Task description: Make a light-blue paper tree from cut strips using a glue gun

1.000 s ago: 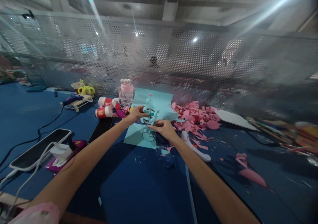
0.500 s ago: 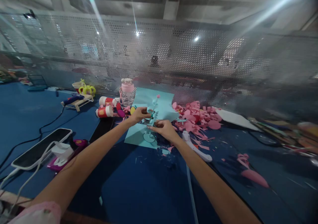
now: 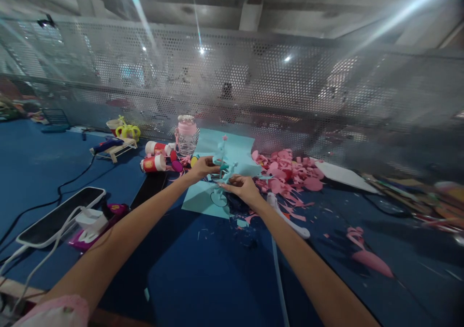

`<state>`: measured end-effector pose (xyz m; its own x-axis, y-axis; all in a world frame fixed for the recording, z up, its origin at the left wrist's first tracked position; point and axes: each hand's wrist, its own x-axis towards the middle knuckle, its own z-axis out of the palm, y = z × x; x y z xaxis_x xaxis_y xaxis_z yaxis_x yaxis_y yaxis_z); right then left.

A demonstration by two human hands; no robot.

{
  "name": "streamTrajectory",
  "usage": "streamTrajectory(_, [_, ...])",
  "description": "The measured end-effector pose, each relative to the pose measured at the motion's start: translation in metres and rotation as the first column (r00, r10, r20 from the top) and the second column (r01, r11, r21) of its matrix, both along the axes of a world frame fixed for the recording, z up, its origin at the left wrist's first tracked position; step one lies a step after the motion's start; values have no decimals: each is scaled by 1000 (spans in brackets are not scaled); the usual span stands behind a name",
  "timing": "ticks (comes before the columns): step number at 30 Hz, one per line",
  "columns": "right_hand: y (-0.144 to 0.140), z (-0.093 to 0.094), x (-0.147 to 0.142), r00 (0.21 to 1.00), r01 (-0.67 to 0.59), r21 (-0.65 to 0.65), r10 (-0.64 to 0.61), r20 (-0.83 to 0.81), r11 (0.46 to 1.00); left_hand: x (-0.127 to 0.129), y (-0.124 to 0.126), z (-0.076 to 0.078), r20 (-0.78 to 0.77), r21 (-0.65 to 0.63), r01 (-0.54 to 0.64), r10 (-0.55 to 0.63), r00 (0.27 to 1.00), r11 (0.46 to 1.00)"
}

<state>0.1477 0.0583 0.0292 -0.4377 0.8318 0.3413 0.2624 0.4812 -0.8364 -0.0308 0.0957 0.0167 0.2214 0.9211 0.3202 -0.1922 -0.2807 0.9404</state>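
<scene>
Both my arms reach far forward over a blue table. My left hand (image 3: 201, 167) and my right hand (image 3: 242, 187) pinch a small light-blue paper stem (image 3: 222, 162) with curled strips and a tiny pink tip, held upright between them. Under and behind it lies a light-blue paper sheet (image 3: 235, 150) with a drawn circle (image 3: 218, 199) near its front edge. A heap of pink paper scraps (image 3: 290, 172) lies just right of my right hand.
A clear jar with a pink lid (image 3: 186, 136), red-and-white tubes (image 3: 154, 163) and a glue gun on a stand (image 3: 108, 146) sit left of the sheet. A phone with cable (image 3: 58, 216) lies near left. A white tool (image 3: 288, 218) and pink cone (image 3: 369, 261) lie right. Perforated metal screen behind.
The paper stem has tilted and shifted slightly between my fingers; both hands stay in almost the same place.
</scene>
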Motion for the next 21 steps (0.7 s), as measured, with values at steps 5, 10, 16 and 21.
streamTrajectory(5, [-1, 0, 0, 1000, -7, -22, 7, 16, 1000, 1, 1, 2, 19, -6, -46, 46, 999, 999])
streamTrajectory(10, [2, -1, 3, 1000, -4, -79, 3, -17, 997, -2, 3, 7, 36, 31, -93, 92, 995, 995])
streamTrajectory(16, [11, 1, 11, 990, 106, -22, -108, -86, 994, -10, 8, 6, -44, 143, -257, 265, 963, 956])
streamTrajectory(21, [21, 1, 20, 976, 215, 84, -216, 7, 973, -13, 2, -12, -155, 134, -311, 330, 931, 941])
